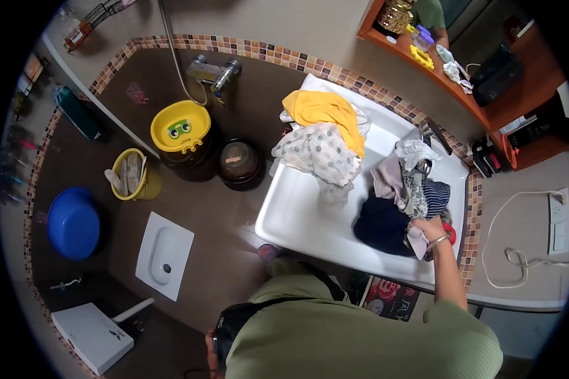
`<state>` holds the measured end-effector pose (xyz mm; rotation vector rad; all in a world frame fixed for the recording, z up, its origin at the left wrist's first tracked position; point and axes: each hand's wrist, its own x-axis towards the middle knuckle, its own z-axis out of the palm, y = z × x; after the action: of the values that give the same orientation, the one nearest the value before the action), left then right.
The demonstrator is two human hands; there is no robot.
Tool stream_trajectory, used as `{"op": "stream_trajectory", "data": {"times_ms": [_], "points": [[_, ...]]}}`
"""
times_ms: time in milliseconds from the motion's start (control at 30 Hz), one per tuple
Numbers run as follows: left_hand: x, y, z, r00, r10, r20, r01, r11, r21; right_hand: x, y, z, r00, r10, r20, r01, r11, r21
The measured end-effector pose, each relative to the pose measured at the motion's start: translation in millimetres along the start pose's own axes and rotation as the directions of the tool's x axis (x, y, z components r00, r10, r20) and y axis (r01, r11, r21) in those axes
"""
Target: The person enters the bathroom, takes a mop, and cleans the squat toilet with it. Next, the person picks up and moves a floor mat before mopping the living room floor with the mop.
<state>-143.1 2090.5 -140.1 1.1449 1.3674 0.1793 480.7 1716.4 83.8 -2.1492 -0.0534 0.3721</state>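
- One pale cloth (417,242) bunches between the pinching fingers of your right hand (428,228), inside the white basin (303,218).
- It looks light, soft, limp—best held by a gathered fold.
- Crumpled navy fabric (385,226) lies beside it; the basin looks hard, smooth.
- Left hand (211,355): fingers unclear.

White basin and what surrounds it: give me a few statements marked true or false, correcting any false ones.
1. The right hand touches clothes in the white basin. True.
2. The yellow cloth lies on the floor. False: the yellow cloth is at the white basin.
3. A bangle circles the right wrist. True.
4. The round tub at far left is red. False: the round tub is blue.
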Motion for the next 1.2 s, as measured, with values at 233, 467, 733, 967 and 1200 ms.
{"op": "stream_trajectory", "data": {"times_ms": [233,467,733,967,1200], "points": [[13,-25,-13,0.999,-0.033,0.007,0.032,0.998,0.054,-5,-139,-16,0.995,-0.06,0.078,0.026,0.927,0.375],[10,30,20,0.985,0.166,-0.055,-0.163,0.985,0.06,50,-212,65,0.989,-0.054,0.137,-0.038,0.804,0.594],[-44,-19,24,0.987,-0.124,-0.102,0.124,0.992,-0.009,253,-55,180,0.901,-0.427,0.079,0.402,0.753,-0.52],[-104,4,49,0.967,-0.17,-0.192,0.133,0.973,-0.189,267,-48,179,0.919,0.007,0.395,0.135,0.935,-0.328],[-80,-25,28,0.993,-0.055,-0.105,0.046,0.996,-0.082,132,-106,189,0.939,0.138,0.316,-0.104,0.987,-0.124]]}}
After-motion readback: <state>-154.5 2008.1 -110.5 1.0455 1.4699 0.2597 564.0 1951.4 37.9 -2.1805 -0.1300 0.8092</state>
